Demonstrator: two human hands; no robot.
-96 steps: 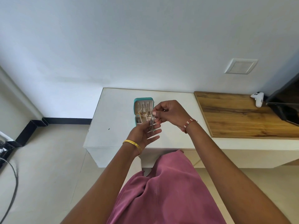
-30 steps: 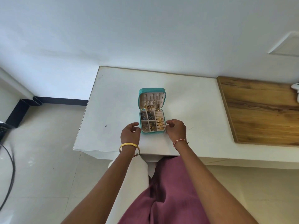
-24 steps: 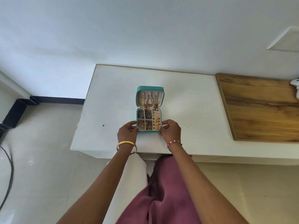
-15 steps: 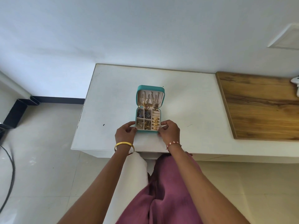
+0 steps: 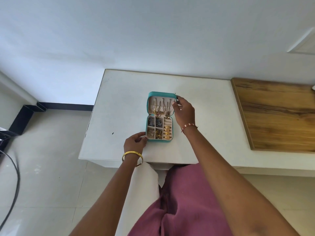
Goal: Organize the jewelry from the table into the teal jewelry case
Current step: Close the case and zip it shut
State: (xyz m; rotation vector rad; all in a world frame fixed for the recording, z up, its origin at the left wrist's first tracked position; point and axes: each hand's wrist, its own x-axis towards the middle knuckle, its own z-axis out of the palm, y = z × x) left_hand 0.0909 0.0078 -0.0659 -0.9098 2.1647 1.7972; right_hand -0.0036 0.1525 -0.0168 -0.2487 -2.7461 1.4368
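Step in hand: closing up, by my reading. The teal jewelry case [image 5: 159, 133] lies open and filled, and no loose jewelry shows on the white surface [image 5: 201, 120] around it.
Right hand [image 5: 183, 111]: its fingertips are curled over the far right corner of the lid [image 5: 161, 96], thumb against the lining, gripping that edge.
Left hand [image 5: 135, 142]: fingers bent, their tips touching the near left corner of the tray as if to steady it; it encloses nothing.
Next move: probably swinging the lid forward and down onto the tray while the left hand keeps the base from sliding. The hanging necklaces [image 5: 160, 110] droop over the hinge line, so they need to fall inside, not get pinched.
Where the case is: near the middle of the surface, toward the person's edge.
Pointing: long axis runs away from the person; the lid is the far half, leaning back, and the compartment tray with gold rings [image 5: 167, 132] is the near half.
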